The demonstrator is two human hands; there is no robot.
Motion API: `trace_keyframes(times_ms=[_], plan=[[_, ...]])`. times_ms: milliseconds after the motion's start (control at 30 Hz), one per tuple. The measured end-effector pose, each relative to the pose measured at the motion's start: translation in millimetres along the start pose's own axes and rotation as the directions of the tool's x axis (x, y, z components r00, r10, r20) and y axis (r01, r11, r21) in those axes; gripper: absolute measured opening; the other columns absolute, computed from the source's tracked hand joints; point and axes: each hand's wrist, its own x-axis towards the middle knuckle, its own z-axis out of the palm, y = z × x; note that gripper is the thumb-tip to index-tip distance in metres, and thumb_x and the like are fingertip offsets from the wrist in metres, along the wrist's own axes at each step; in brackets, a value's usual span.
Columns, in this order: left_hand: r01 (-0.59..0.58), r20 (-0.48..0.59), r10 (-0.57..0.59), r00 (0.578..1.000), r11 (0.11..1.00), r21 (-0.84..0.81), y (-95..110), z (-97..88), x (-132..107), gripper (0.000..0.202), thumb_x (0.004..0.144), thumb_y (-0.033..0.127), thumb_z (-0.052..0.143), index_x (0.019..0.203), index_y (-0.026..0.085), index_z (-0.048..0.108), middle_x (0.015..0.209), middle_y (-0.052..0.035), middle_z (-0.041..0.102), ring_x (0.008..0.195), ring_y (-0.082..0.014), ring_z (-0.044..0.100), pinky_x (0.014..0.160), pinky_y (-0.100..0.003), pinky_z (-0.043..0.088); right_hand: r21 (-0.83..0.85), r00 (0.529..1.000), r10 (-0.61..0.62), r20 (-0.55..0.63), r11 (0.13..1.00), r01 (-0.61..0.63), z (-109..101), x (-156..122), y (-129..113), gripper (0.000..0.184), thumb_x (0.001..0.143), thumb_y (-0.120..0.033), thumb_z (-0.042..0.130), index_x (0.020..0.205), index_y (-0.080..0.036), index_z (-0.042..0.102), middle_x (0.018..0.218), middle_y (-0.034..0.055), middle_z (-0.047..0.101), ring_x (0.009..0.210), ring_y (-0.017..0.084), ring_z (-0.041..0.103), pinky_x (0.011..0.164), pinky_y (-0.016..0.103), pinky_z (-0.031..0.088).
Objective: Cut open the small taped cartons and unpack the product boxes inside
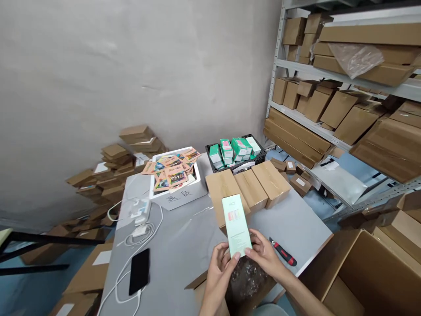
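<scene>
Left hand (219, 273) and right hand (263, 254) pinch the lower end of a green box (236, 223); a knife (283, 252) lies to their right, near the front edge of the table (180, 250).

Mint green, the box (237, 228) sported pinkish print (234, 215)! At its four o'clock, the knife (283, 252) showed black-and-red!

mint bx (236, 224), held: 1
blk crate (262, 154): 1
grn/wht bxs (226, 153): 5+
brn ctns (251, 188), row by crate: 3
wht foam bin (179, 200): 1
phone (139, 271): 1
knife (283, 252): 1
</scene>
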Motion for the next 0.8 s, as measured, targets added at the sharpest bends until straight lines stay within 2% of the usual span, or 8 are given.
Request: trace_keyframes(times_ms=[167, 367, 500, 633, 733, 800], plan=[[0.001, 0.166, -0.013, 0.986, 0.997, 0.072, 15.0, 57.5, 48.6, 0.064, 0.073, 0.068, 0.098, 0.112, 0.028, 0.067, 0.135, -0.0115, 0.079, 0.135, -0.0376, 0.074, 0.116, -0.050, 0.061, 0.046, 0.992, -0.027, -0.122, 0.998, 0.033, -50.5, 31.4, -18.1, 0.075, 0.084, -0.066, 0.094, 0.145, -0.031, 0.067, 0.130, 0.0113, 0.080, 0.107, 0.032, 0.082, 0.099, 0.051, 0.067], [-0.096, 0.221, 0.071, 0.973, 0.990, 0.105, 25.3, 125.3, 122.3, 0.068, 0.071, 0.072, 0.097, 0.110, 0.025, 0.067, 0.131, -0.0142, 0.079, 0.130, -0.0382, 0.075, 0.116, -0.052, 0.059, 0.043, 0.965, -0.089, -0.247, 0.994, 0.102, -106.8, 100.6, -38.1, 0.071, 0.082, -0.068, 0.094, 0.136, -0.028, 0.071, 0.138, 0.0137, 0.079, 0.104, 0.030, 0.083, 0.096, 0.049, 0.069], [-0.135, 0.236, 0.113, 0.965, 0.988, 0.077, 35.9, 164.8, 183.3, 0.067, 0.074, 0.071, 0.095, 0.114, 0.025, 0.066, 0.140, -0.0143, 0.076, 0.136, -0.0376, 0.072, 0.112, -0.051, 0.061, 0.057, 0.943, -0.144, -0.300, 0.984, 0.169, -132.0, 166.9, -57.8, 0.076, 0.079, -0.069, 0.094, 0.137, -0.025, 0.071, 0.144, 0.0163, 0.077, 0.114, 0.032, 0.082, 0.099, 0.049, 0.069], [-0.207, 0.218, 0.192, 0.957, 0.977, 0.044, 59.5, 204.4, 255.6, 0.068, 0.073, 0.069, 0.097, 0.113, 0.023, 0.067, 0.142, -0.0168, 0.073, 0.137, -0.0371, 0.070, 0.107, -0.049, 0.062, 0.045, 0.917, -0.245, -0.315, 0.961, 0.272, -149.9, 249.5, -82.7, 0.077, 0.081, -0.069, 0.092, 0.138, -0.022, 0.071, 0.143, 0.0173, 0.077, 0.116, 0.031, 0.081, 0.099, 0.048, 0.069], [-0.225, 0.186, 0.223, 0.957, 0.974, -0.011, 82.9, 231.5, 312.5, 0.069, 0.072, 0.063, 0.098, 0.117, 0.022, 0.066, 0.144, -0.0178, 0.073, 0.135, -0.0351, 0.071, 0.108, -0.050, 0.062, 0.004, 0.884, -0.339, -0.323, 0.933, 0.359, -160.0, 315.3, -101.5, 0.075, 0.083, -0.069, 0.088, 0.138, -0.020, 0.071, 0.136, 0.0170, 0.080, 0.111, 0.030, 0.082, 0.097, 0.046, 0.068], [-0.223, 0.176, 0.222, 0.959, 0.975, -0.014, 99.6, 246.9, 347.0, 0.066, 0.077, 0.058, 0.097, 0.120, 0.021, 0.065, 0.144, -0.0184, 0.074, 0.132, -0.0336, 0.073, 0.110, -0.052, 0.062, -0.090, 0.853, -0.391, -0.344, 0.919, 0.385, -164.4, 355.8, -115.5, 0.072, 0.085, -0.067, 0.084, 0.136, -0.018, 0.071, 0.132, 0.0172, 0.081, 0.102, 0.028, 0.082, 0.093, 0.044, 0.068]])
